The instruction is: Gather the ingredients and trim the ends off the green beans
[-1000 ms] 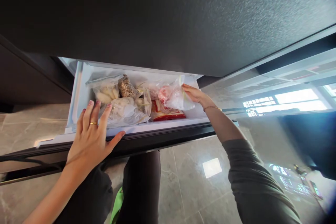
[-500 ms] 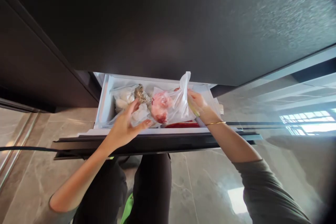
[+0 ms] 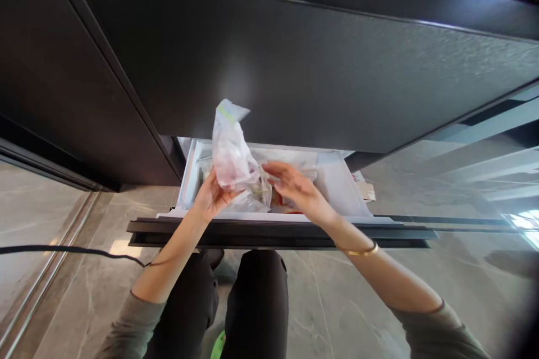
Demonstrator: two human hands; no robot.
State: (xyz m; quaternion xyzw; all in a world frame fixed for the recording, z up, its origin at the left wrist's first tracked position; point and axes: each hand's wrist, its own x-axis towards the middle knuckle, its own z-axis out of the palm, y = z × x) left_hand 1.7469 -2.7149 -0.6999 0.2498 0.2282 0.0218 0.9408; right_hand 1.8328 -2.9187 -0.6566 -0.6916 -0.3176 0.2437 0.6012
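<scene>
Over the white drawer [image 3: 343, 185], left hand [image 3: 210, 197] grasps plastic bag [image 3: 231, 143], pinkish contents [image 3: 229, 167] blurred; right hand [image 3: 297, 186] unclenched, contact unclear.

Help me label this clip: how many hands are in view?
2: the left hand, holding a plastic bag at the pulled-out drawer, and the right hand, open beside the bag.

A: Any readable text?
B: None.
A: Box [image 3: 365, 188], drawer's [image 3: 338, 178] 3 o'clock?
B: Reddish marks on its white part. Too small; can't tell if letters.
A: Bag [image 3: 232, 156], drawer's 10 o'clock?
B: Yellow-green strip near its top end, blurred. No legible wording.
A: Dark panel [image 3: 295, 76], 12 o'clock?
B: No brand or number legible.
</scene>
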